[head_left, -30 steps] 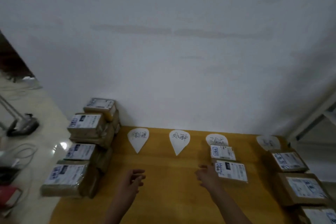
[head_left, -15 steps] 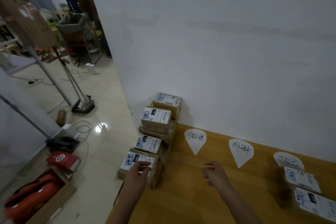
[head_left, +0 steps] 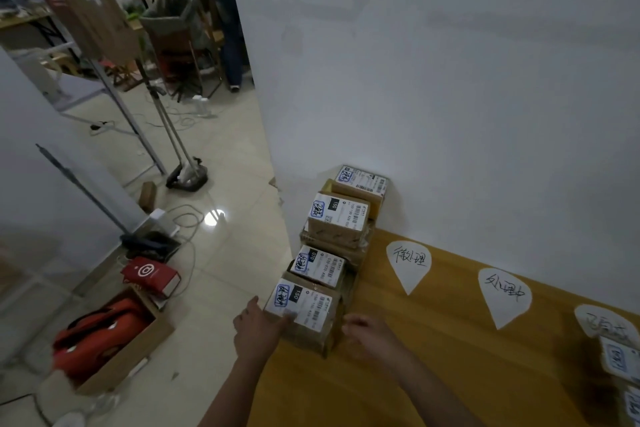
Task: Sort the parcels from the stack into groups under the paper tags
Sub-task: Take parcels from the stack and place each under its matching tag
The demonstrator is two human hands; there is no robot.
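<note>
**Both hands at the nearest parcel of the stack**

Found left hand (head_left: 258,333) spread, digits fairly straight, laid against the near-left corner of the nearest parcel (head_left: 304,305): one digit on top over the white label, the rest along the left side. No closed grip visible.

Found right hand (head_left: 367,334) just right of the same parcel, motion-blurred, fingers bent toward its right face. Cannot tell whether touching or gripping.

Parcel between the two hands, at the near end of the stack (head_left: 337,218), on the left end of the wooden table (head_left: 433,374).

Beyond the hands: three more brown parcels of the stack in a row running to the white wall (head_left: 450,97), each with a white label and a blue handwritten mark.

Right of the right hand and further off: first paper tag (head_left: 408,263), then second tag (head_left: 504,295), then third tag (head_left: 606,322). All teardrop-shaped, handwritten, flat on the table along the wall.

Far right of the right hand, just under the third tag: sorted parcels (head_left: 620,357), cut off by the frame edge.

Left of the left hand, down on the tiled floor (head_left: 225,253): open cardboard box (head_left: 138,354) holding something orange-red. Further off, a red box (head_left: 152,276) among cables. Beyond that, a stand base (head_left: 187,178)
</note>
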